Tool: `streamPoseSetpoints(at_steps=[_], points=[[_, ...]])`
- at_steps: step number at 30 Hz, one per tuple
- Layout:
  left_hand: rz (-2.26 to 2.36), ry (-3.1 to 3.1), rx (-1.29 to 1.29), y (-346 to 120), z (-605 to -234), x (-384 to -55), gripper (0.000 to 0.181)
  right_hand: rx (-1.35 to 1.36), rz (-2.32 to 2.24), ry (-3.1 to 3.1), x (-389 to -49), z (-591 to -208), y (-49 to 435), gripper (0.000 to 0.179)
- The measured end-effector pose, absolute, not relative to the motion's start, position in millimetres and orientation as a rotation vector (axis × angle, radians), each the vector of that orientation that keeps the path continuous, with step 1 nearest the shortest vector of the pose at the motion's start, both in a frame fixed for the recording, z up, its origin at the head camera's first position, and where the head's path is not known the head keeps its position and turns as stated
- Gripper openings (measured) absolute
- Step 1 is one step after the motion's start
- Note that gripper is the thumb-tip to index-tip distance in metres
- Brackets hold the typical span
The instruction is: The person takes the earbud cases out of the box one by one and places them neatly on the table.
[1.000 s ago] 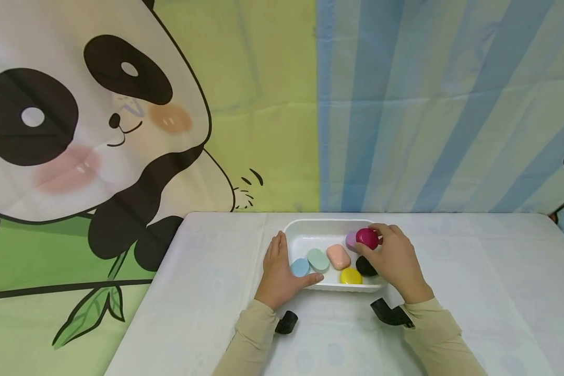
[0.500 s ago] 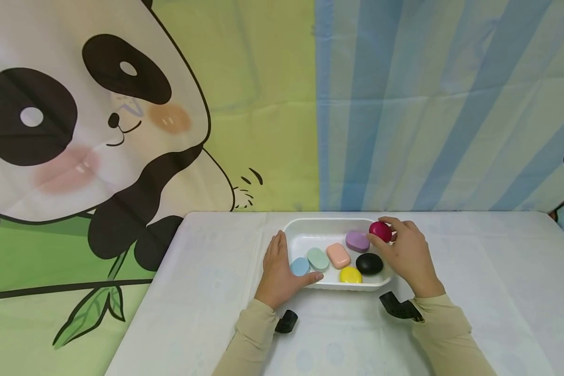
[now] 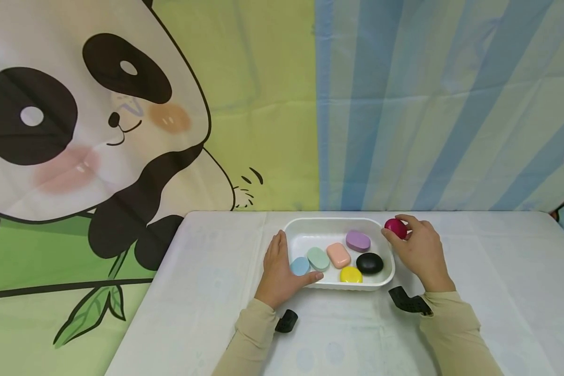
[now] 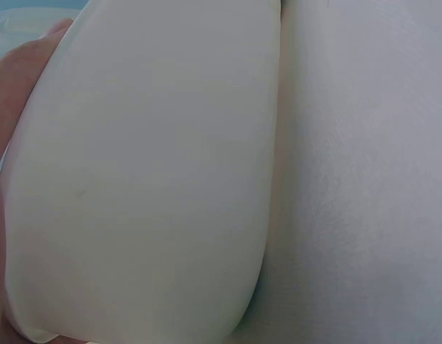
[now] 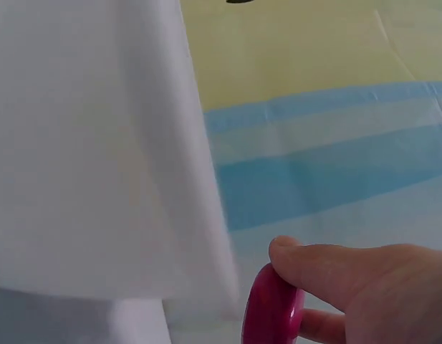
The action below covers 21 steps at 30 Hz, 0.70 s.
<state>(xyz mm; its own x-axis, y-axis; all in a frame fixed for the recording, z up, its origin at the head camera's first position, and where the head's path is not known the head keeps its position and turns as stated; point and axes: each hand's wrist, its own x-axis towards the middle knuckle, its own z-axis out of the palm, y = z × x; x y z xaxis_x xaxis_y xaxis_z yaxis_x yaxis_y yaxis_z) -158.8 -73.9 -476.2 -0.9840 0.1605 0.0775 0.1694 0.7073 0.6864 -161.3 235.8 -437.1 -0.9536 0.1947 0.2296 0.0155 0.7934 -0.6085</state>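
white rounded-rectangular tray (image 3: 310,237) on a white cloth-covered desk (image 3: 207,271), printed fabric backdrop (image 3: 272,104) behind
in the tray, from the left: a light blue oval piece (image 3: 300,266), a mint oval piece (image 3: 318,259), a peach rounded-rectangular piece (image 3: 339,255); further right, a purple oval piece (image 3: 358,241) behind a black oval piece (image 3: 369,263), with a yellow round piece (image 3: 351,274) left of the black one, by the near wall. left hand (image 3: 280,275) at the tray's left end; right of the tray, a crimson round piece (image 3: 395,228) in the right hand (image 3: 421,253).
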Motion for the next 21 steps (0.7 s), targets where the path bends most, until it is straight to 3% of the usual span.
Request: streamPoseSetpoints(at_steps=[21], points=[[-1.185, -2.889, -0.272, -74.0, -473.9, -157.0, 0.135, -0.234, 0.878, -2.797, -166.4, -459.7, 254.8, 0.053]])
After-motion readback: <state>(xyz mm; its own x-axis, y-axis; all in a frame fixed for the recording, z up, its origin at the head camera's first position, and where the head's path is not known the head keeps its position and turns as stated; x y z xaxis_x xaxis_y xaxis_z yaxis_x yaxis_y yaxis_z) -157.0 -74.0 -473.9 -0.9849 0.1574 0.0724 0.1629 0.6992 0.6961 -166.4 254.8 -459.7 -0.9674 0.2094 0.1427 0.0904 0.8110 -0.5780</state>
